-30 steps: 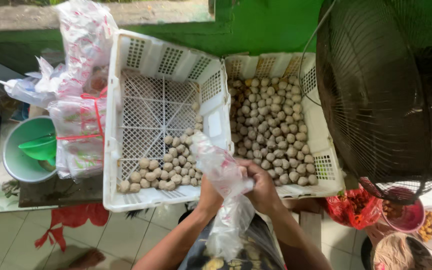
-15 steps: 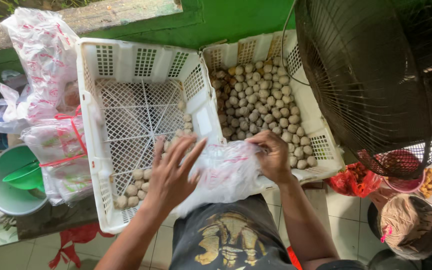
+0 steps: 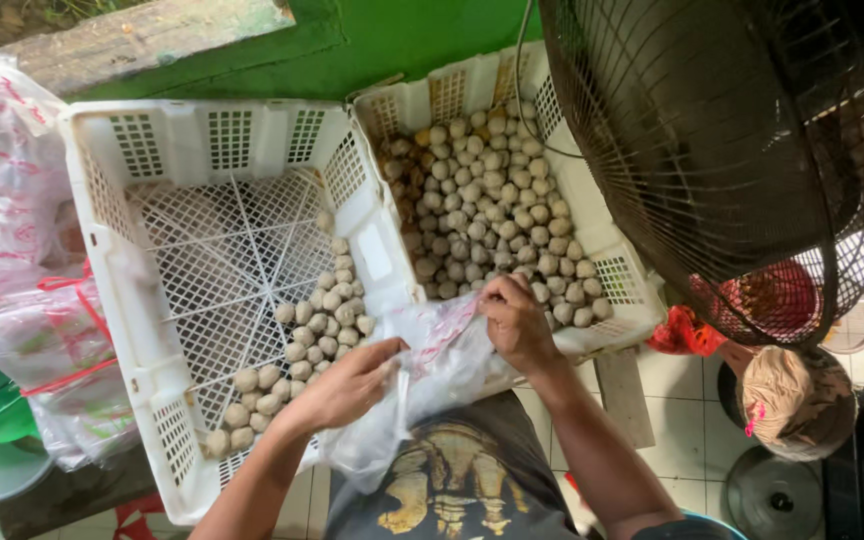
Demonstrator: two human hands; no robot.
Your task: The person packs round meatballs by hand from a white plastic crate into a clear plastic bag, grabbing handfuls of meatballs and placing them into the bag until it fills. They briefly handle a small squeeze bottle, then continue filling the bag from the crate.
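Holding: I see both hands on one clear plastic bag (image 3: 432, 380) with red print, which hangs over the near rim where the two crates meet and drapes down toward my dark printed shirt (image 3: 462, 480).
Left hand: my left hand (image 3: 347, 385) lies on the bag's left side, fingers curled and close together, gathering the film; the fingertips are partly hidden in the folds.
Right hand: my right hand (image 3: 517, 325) pinches the bag's upper edge, fingers bunched tight on the crumpled film.
Handling: I judge the bag light, limp and slippery, easy to tear or stretch if pulled hard. It keeps no shape of its own.
Where to grip: I judge the mouth edge the best hold, one hand on each side, so the opening stays wide.
Left crate: a white slatted plastic crate (image 3: 112, 250), mostly bare lattice, with a line of pale meatballs (image 3: 302, 340) running toward its near corner.
Right crate: a second white crate (image 3: 602, 240), touching the first, heaped with the same pale balls (image 3: 492, 200).
Surface: the crates sit on a low bench; white floor tiles (image 3: 692, 420) show below.
Room: a green wall (image 3: 412, 40) behind, filled printed bags (image 3: 12, 250) at the left, a dark fan cage (image 3: 722, 150) close at the right, and another person's head (image 3: 797, 400) beneath it.
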